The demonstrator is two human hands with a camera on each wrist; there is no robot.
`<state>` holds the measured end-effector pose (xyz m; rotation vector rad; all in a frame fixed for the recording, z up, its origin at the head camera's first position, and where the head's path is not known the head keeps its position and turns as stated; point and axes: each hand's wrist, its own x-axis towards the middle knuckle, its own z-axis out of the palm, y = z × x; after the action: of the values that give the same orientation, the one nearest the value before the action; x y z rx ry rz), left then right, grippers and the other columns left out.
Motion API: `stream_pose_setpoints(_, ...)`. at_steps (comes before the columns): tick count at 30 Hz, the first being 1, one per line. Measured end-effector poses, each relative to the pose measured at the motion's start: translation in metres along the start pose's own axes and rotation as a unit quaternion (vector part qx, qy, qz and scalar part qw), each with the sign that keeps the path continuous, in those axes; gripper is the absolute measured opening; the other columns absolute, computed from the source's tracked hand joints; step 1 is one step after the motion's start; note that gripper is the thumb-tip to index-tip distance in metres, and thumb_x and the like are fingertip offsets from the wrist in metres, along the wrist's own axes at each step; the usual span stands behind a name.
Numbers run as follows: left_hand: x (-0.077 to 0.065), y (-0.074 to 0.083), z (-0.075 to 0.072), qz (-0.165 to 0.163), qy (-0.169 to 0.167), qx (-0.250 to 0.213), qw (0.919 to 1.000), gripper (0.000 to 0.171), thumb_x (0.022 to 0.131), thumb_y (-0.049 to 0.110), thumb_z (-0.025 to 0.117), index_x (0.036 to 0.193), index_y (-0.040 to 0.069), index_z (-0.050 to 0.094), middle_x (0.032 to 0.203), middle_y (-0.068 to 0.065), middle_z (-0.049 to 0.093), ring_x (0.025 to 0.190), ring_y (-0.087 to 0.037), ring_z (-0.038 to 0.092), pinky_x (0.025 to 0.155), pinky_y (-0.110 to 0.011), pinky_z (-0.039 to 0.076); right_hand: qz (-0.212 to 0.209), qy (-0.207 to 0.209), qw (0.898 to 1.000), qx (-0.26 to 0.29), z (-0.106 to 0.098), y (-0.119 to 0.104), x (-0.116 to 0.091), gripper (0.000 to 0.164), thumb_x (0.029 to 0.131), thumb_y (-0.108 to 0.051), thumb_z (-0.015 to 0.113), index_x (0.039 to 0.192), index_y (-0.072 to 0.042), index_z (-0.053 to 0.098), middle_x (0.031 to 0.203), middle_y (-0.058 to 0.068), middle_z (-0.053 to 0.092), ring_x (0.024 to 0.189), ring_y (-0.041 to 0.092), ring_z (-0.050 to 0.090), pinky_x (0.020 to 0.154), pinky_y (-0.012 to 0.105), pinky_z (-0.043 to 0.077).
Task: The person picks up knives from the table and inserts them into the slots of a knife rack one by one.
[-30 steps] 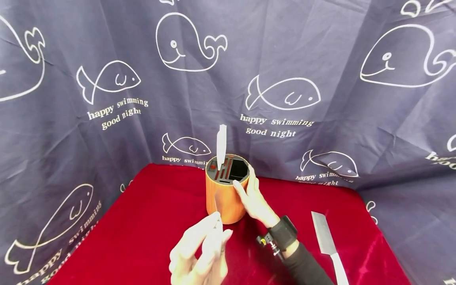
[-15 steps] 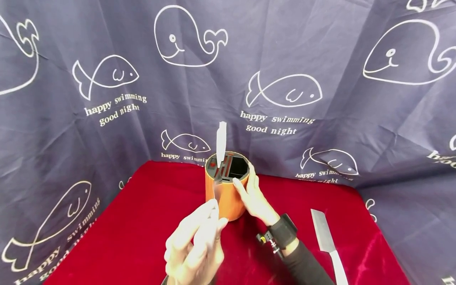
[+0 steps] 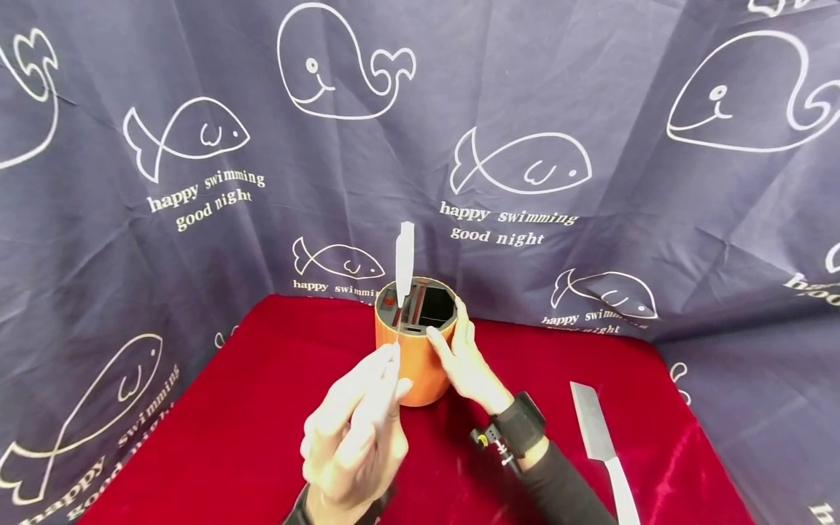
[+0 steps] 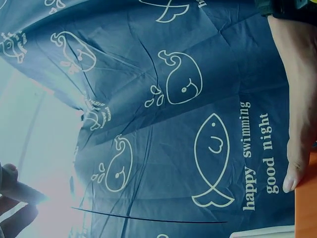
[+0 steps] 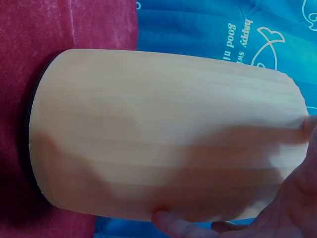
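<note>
My left hand (image 3: 357, 430) pinches the pale handle of a knife, its thin blade (image 4: 148, 218) seen nearly edge-on in the left wrist view. In the head view the blade points at the top of a round orange-brown knife block (image 3: 420, 368); whether its tip is inside a slot I cannot tell. My right hand (image 3: 469, 364) grips the block's right side, thumb near the rim, fingers around the far side. The right wrist view shows the block's wooden wall (image 5: 148, 134) between thumb and fingers. A white-handled knife (image 3: 405, 262) stands upright in the block.
A cleaver (image 3: 593, 423) with a white handle lies on the red cloth (image 3: 262, 408) at the right. Behind the cloth hangs a grey-blue curtain (image 3: 367, 189) printed with whales and fish. Glare washes out part of the left wrist view.
My left hand has moved up and slightly left, bringing the blade from in front of the block's wall to its slotted top. The right hand keeps its hold on the block.
</note>
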<state>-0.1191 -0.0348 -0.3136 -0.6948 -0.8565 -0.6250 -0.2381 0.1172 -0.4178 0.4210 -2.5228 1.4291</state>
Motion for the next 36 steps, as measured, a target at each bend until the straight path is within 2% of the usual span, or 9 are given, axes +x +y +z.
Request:
stream_pose_setpoints(4,-0.001,-0.003,0.001,-0.002,-0.013,0.012,0.9998,0.018,0.085,0.007,0.080,0.092,-0.006,0.070,0.092,-0.022,0.071,0.074,-0.027,0.076,0.064,-0.031,0.062,0.002,-0.001,1.000,0.004,0.000,-0.001,-0.001,0.083,0.100,-0.053,0.055,0.162,-0.031,0.004,0.157,0.014,0.026,0.148,0.033,0.034,0.118,0.055,0.039)
stream_pose_setpoints(8,0.000,-0.006,0.004,0.000,-0.013,0.033,0.9994,0.018,0.085,0.010,0.080,0.093,-0.003,0.070,0.091,-0.020,0.072,0.073,-0.025,0.076,0.067,-0.030,0.062,0.010,-0.001,1.000,-0.005,0.000,-0.001,-0.001,0.084,0.100,-0.056,0.053,0.163,-0.031,0.003,0.155,0.016,0.027,0.145,0.035,0.039,0.117,0.054,0.040)
stream_pose_setpoints(12,0.002,-0.009,0.007,-0.002,0.005,0.027,0.9996,0.019,0.085,0.009,0.080,0.092,-0.003,0.066,0.090,-0.021,0.072,0.073,-0.026,0.076,0.069,-0.030,0.063,0.009,0.003,1.000,-0.012,0.001,0.000,-0.001,0.084,0.100,-0.057,0.052,0.162,-0.031,0.003,0.155,0.016,0.027,0.145,0.035,0.039,0.116,0.054,0.041)
stream_pose_setpoints(15,0.003,-0.011,0.011,-0.006,0.024,0.024,0.9994,0.022,0.085,0.009,0.080,0.091,-0.002,0.062,0.088,-0.022,0.072,0.072,-0.026,0.075,0.066,-0.030,0.062,0.008,0.005,1.000,-0.014,0.001,0.000,-0.001,0.083,0.100,-0.057,0.052,0.162,-0.032,0.003,0.156,0.015,0.027,0.145,0.033,0.036,0.116,0.054,0.041)
stream_pose_setpoints(19,0.004,-0.015,0.015,-0.020,0.031,0.026,0.9990,0.024,0.086,0.011,0.080,0.089,-0.003,0.060,0.087,-0.021,0.073,0.072,-0.025,0.076,0.064,-0.029,0.062,0.008,0.002,1.000,-0.017,0.001,-0.001,-0.001,0.083,0.100,-0.058,0.051,0.162,-0.032,0.003,0.155,0.015,0.028,0.145,0.034,0.039,0.116,0.053,0.042)
stream_pose_setpoints(24,0.003,-0.020,0.020,-0.030,0.023,0.031,0.9988,0.022,0.086,0.010,0.080,0.090,-0.002,0.062,0.087,-0.021,0.072,0.075,-0.024,0.076,0.066,-0.029,0.062,0.011,-0.005,1.000,-0.023,-0.001,0.000,0.000,0.083,0.101,-0.056,0.051,0.163,-0.030,0.002,0.154,0.017,0.027,0.145,0.038,0.041,0.118,0.052,0.040)
stream_pose_setpoints(27,0.001,-0.022,0.024,-0.029,0.018,0.038,0.9987,0.020,0.086,0.010,0.079,0.090,-0.003,0.064,0.086,-0.020,0.072,0.075,-0.024,0.076,0.061,-0.030,0.061,0.011,-0.006,1.000,-0.028,-0.001,0.001,0.000,0.083,0.101,-0.056,0.050,0.163,-0.029,0.001,0.155,0.018,0.026,0.145,0.038,0.042,0.119,0.052,0.040)
stream_pose_setpoints(34,-0.007,-0.028,0.023,-0.033,-0.011,0.013,0.9993,0.025,0.085,0.008,0.080,0.093,-0.005,0.060,0.091,-0.022,0.073,0.081,-0.025,0.077,0.072,-0.029,0.062,0.014,-0.012,0.999,-0.036,0.000,0.001,0.000,0.082,0.102,-0.055,0.049,0.163,-0.031,0.000,0.156,0.020,0.025,0.144,0.040,0.044,0.118,0.052,0.040)
stream_pose_setpoints(36,-0.007,-0.029,0.024,-0.029,-0.014,0.017,0.9993,0.025,0.085,0.009,0.080,0.093,-0.004,0.060,0.090,-0.021,0.073,0.081,-0.025,0.076,0.068,-0.029,0.062,0.009,-0.008,0.999,-0.034,0.000,0.000,0.000,0.082,0.101,-0.056,0.050,0.162,-0.031,0.001,0.155,0.020,0.027,0.143,0.040,0.043,0.117,0.052,0.041)
